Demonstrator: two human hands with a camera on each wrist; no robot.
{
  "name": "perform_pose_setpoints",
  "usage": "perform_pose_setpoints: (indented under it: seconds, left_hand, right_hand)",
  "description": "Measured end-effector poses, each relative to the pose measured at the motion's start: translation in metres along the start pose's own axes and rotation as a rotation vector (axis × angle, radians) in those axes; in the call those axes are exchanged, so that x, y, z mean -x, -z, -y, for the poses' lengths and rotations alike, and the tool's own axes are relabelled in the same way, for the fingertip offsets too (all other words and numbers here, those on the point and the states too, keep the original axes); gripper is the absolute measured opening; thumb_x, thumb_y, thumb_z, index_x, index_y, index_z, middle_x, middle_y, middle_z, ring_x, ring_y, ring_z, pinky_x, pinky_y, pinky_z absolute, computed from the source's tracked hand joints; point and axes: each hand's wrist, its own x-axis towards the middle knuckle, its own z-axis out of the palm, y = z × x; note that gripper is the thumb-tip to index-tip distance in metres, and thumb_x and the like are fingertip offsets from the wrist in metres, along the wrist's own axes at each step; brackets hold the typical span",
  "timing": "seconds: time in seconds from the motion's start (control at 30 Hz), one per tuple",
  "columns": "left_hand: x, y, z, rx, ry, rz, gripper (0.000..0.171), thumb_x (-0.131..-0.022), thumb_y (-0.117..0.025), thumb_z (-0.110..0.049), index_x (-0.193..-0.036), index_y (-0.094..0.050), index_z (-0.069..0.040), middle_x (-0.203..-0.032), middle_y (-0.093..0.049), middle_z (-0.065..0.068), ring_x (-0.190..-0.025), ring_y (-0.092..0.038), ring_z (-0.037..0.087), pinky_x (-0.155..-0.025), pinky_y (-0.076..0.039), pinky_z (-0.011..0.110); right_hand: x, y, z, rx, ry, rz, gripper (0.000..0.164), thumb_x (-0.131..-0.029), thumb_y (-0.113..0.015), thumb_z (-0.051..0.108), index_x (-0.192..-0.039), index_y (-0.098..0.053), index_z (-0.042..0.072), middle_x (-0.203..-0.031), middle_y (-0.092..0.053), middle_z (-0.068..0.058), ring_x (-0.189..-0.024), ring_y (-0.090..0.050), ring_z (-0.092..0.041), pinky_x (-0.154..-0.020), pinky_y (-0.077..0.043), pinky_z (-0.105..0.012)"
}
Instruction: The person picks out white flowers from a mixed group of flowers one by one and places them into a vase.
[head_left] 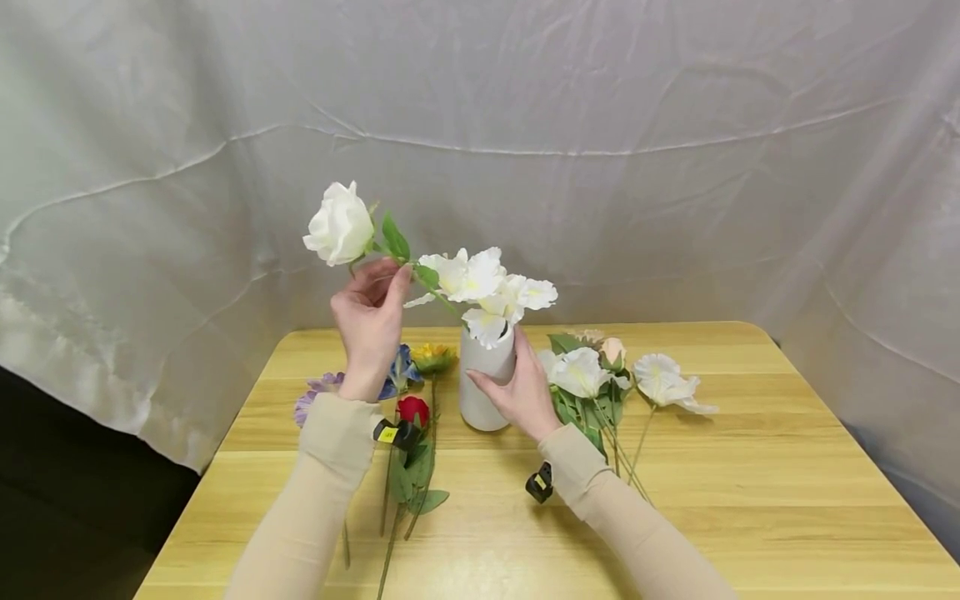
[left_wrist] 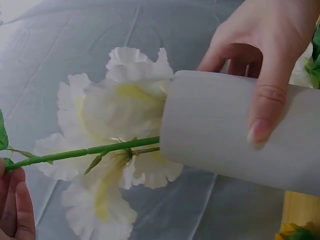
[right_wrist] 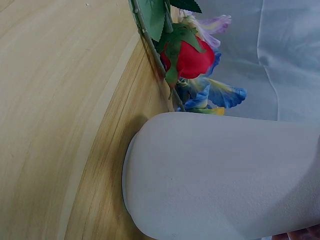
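Observation:
A white rose (head_left: 340,225) leans out to the left of the white vase (head_left: 486,383), its green stem (left_wrist: 95,150) running into the vase mouth. My left hand (head_left: 371,308) pinches that stem just below the bloom, between thumb and fingers. Around the upper right side of the vase my right hand (head_left: 521,387) is wrapped, with the thumb across the front. White ruffled irises (head_left: 480,287) with yellow centres fill the vase opening. The vase stands upright on the table, as its base in the right wrist view shows. The stem's lower end is hidden inside it.
Left of the vase lie a red rose (head_left: 412,410), a blue iris (head_left: 402,371), a yellow flower (head_left: 433,358) and a purple flower (head_left: 318,396). On the right lie white flowers (head_left: 581,372) and a pale peach bud (head_left: 612,351). Grey cloth (head_left: 600,208) hangs behind the wooden table (head_left: 750,517).

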Motion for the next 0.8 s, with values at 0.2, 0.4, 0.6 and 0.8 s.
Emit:
perform_pose_setpoints:
  seconds: [0.2,0.4,0.6,0.8]
  left_hand:
    - [0.001,-0.003,0.007,-0.002,0.015,0.003,0.012,-0.089,-0.072,-0.003,-0.097,-0.071,0.005,-0.08,-0.073,-0.021,-0.075,-0.074,0.004,-0.069,-0.058,0.015]
    - [0.004,-0.005,0.012,-0.021,0.004,0.035,0.016,-0.09,-0.072,-0.004,-0.099,-0.07,0.009,-0.084,-0.072,-0.018,-0.077,-0.075,0.008,-0.069,-0.057,0.014]
    - [0.007,-0.004,0.015,-0.073,0.028,0.061,0.015,-0.091,-0.07,-0.006,-0.1,-0.071,0.006,-0.093,-0.075,0.007,-0.075,-0.072,0.0,-0.07,-0.057,0.015]
    - [0.009,-0.001,0.021,-0.121,0.053,0.08,0.016,-0.091,-0.069,-0.006,-0.102,-0.071,0.006,-0.104,-0.073,0.023,-0.074,-0.069,-0.007,-0.073,-0.057,0.014]
  right_hand:
    - [0.0,0.0,0.0,0.001,-0.007,0.001,0.098,-0.082,-0.083,0.04,-0.157,-0.029,0.006,-0.143,-0.054,-0.02,-0.128,-0.058,-0.039,-0.103,-0.053,-0.057]
    - [0.001,0.0,0.001,-0.008,0.005,-0.005,0.097,-0.082,-0.083,0.039,-0.156,-0.029,0.006,-0.142,-0.054,-0.02,-0.127,-0.058,-0.039,-0.102,-0.053,-0.057]
    - [0.0,-0.001,0.0,-0.009,0.004,-0.002,0.097,-0.082,-0.083,0.039,-0.156,-0.029,0.007,-0.142,-0.054,-0.019,-0.127,-0.058,-0.038,-0.103,-0.053,-0.056]
    - [0.001,0.0,0.001,-0.004,0.004,0.001,0.097,-0.082,-0.083,0.038,-0.156,-0.029,0.006,-0.142,-0.054,-0.02,-0.127,-0.058,-0.039,-0.103,-0.053,-0.056]
